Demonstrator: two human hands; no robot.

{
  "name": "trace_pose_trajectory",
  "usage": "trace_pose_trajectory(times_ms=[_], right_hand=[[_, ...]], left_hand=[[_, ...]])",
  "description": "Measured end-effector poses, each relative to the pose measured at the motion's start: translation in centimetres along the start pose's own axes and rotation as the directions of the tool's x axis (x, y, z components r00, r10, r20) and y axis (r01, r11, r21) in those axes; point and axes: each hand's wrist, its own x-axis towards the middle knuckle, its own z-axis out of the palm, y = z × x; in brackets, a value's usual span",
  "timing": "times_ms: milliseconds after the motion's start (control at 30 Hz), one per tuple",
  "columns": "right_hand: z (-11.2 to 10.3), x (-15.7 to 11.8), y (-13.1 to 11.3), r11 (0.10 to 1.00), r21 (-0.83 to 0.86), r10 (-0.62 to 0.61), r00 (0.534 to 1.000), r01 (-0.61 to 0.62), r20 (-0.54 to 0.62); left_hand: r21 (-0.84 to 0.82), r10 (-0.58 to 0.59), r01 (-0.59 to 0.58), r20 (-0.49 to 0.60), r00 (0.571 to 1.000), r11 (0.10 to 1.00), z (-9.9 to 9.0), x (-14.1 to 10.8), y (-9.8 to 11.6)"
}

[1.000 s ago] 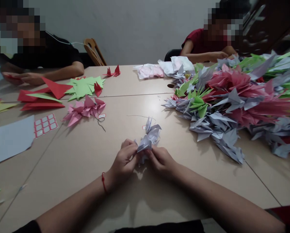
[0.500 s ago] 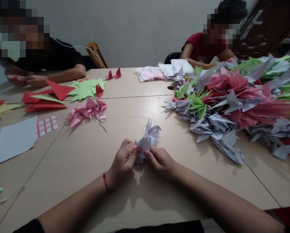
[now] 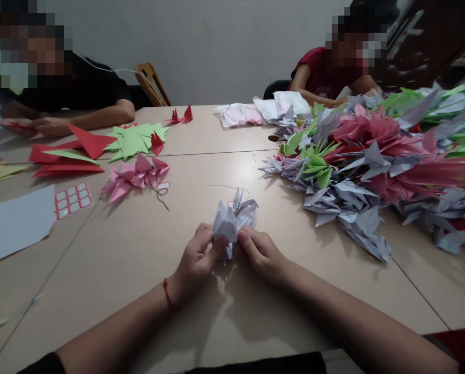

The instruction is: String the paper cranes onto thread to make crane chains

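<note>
Between my hands I hold a bundle of pale lilac-grey origami cranes [image 3: 232, 221], crumpled together and standing up from my fingers. My left hand [image 3: 195, 257], with a red thread [image 3: 167, 294] around its wrist, pinches the bundle's lower left side. My right hand [image 3: 260, 253] grips its lower right side. A thin dark string [image 3: 224, 186] and a small white tag [image 3: 230, 204] lie just behind the bundle on the beige table [image 3: 139, 249]. The bundle's base is partly hidden by my fingers.
A large heap of grey, pink and green paper cranes [image 3: 357, 171] fills the table's right side. Pink cranes [image 3: 135, 177], green paper [image 3: 133, 141], red paper [image 3: 65, 162] and a label sheet [image 3: 73, 200] lie left. A seated person's hands [image 3: 26, 126] work far left; another person [image 3: 326, 72] sits beyond.
The bundle has turned and lifted slightly, showing a broader pale fold on its left. My fingers have shifted lower on it, and my hands sit slightly farther apart.
</note>
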Motion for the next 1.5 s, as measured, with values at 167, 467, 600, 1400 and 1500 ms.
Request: trace_pose_trajectory(times_ms=[167,467,600,1400,1500], right_hand=[[-1.3,0.4,0.3,0.984,-0.166,-0.088,0.984,0.063,-0.153],[-1.1,0.8,2.1,0.800,-0.599,-0.042,0.994,-0.025,-0.097],[-1.5,1.0,2.0,0.798,-0.601,-0.173,0.970,0.035,-0.173],[-2.2,1.3,1.0,0.835,-0.493,-0.363,0.918,0.244,-0.160],[-3.2,1.6,1.3,0.860,-0.493,-0.295,0.919,0.136,-0.260]], left_hand=[[-0.208,-0.209,0.168,-0.193,0.959,0.964,-0.1,0.1,-0.2],[-0.198,-0.243,0.185,-0.332,0.911,0.963,-0.1,0.9,0.2],[-0.160,-0.219,0.166,-0.414,0.884,0.973,-0.2,1.3,0.7],[0.634,0.367,-0.303,0.032,0.929,0.711,-0.4,0.8,0.1],[0.666,0.383,-0.383,0.156,0.911,0.640,-0.1,0.5,0.0]])
